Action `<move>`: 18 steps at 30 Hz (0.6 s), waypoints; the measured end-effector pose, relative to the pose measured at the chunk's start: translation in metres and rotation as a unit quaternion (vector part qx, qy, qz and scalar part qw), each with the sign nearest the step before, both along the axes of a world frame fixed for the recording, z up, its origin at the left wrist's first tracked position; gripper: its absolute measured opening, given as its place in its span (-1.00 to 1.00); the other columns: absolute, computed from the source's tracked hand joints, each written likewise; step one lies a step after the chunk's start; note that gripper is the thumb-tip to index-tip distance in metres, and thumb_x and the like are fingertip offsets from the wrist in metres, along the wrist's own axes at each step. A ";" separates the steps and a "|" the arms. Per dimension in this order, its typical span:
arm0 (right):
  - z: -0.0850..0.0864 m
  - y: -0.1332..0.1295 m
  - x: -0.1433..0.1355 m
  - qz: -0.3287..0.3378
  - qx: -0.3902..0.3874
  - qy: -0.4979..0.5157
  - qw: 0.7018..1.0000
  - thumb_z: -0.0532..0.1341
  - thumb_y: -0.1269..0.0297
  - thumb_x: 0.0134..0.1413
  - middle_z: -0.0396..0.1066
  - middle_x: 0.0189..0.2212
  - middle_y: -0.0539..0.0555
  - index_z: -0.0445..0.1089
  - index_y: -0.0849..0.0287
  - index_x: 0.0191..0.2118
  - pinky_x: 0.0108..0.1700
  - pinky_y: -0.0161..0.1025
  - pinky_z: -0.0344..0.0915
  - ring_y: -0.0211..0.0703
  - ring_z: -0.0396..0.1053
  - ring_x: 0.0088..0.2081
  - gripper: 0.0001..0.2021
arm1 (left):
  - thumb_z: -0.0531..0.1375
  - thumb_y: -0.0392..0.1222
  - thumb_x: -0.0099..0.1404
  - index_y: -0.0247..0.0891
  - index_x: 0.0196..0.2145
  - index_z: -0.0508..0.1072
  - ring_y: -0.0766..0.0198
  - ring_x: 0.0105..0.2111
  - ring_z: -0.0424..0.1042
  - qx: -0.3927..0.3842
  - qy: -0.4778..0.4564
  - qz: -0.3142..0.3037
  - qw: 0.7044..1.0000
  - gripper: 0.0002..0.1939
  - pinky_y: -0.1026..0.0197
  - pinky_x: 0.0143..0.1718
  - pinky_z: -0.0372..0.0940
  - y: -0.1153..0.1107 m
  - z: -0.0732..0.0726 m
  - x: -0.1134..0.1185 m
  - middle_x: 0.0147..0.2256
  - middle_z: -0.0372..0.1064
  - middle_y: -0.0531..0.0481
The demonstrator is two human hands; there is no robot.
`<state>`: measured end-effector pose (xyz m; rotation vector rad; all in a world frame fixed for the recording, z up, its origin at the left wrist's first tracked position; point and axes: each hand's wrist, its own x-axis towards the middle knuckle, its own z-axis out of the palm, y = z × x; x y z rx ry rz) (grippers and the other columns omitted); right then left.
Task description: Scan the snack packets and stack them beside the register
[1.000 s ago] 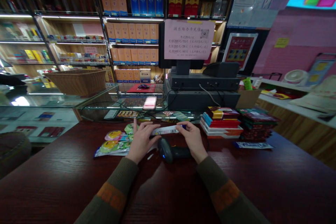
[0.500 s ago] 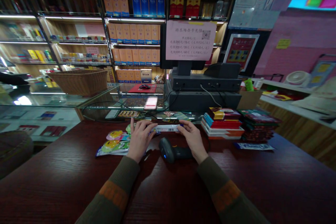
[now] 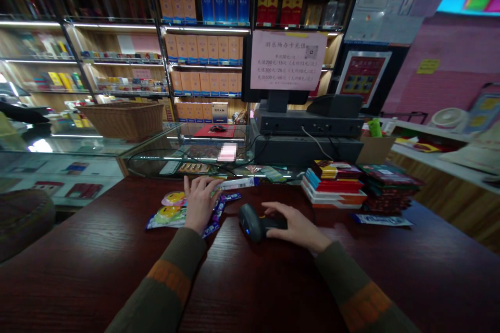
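Note:
My left hand (image 3: 201, 203) holds one end of a slim white-and-purple packet (image 3: 238, 183), a long stick-shaped one with a barcode, low over the table. Under and beside that hand lie snack bags with yellow round faces (image 3: 167, 213) and several purple packets (image 3: 221, 208), partly covered by the hand. A dark handheld barcode scanner (image 3: 251, 223) rests on the table with a small blue light showing. Around its handle is my right hand (image 3: 295, 223), thumb and fingers apart on either side; whether they touch the handle is unclear.
Stacked boxes (image 3: 332, 184) and dark packs (image 3: 386, 187) stand to the right, with another flat packet (image 3: 383, 219) in front. Behind the table are a glass counter (image 3: 187, 153), a till machine (image 3: 308, 145) and a monitor bearing a paper sign (image 3: 287, 60). A wicker basket (image 3: 125, 119) sits at left.
My right hand has let go of the packet and moved down to the scanner's handle. The left hand keeps the packet and has shifted slightly left, uncovering purple packets.

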<state>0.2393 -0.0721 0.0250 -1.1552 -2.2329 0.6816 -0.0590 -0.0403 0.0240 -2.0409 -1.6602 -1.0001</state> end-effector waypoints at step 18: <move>0.005 -0.005 0.000 -0.025 0.141 -0.077 0.987 0.37 0.24 0.08 0.50 -0.03 0.14 0.37 0.12 0.14 0.11 -0.05 0.18 0.02 0.41 0.03 -0.51 | 0.26 -0.15 0.33 -0.04 0.01 0.53 -0.01 0.00 0.33 0.067 0.006 0.003 0.998 -0.71 -0.40 0.34 -0.20 0.005 -0.006 -0.005 -0.10 0.48 -0.04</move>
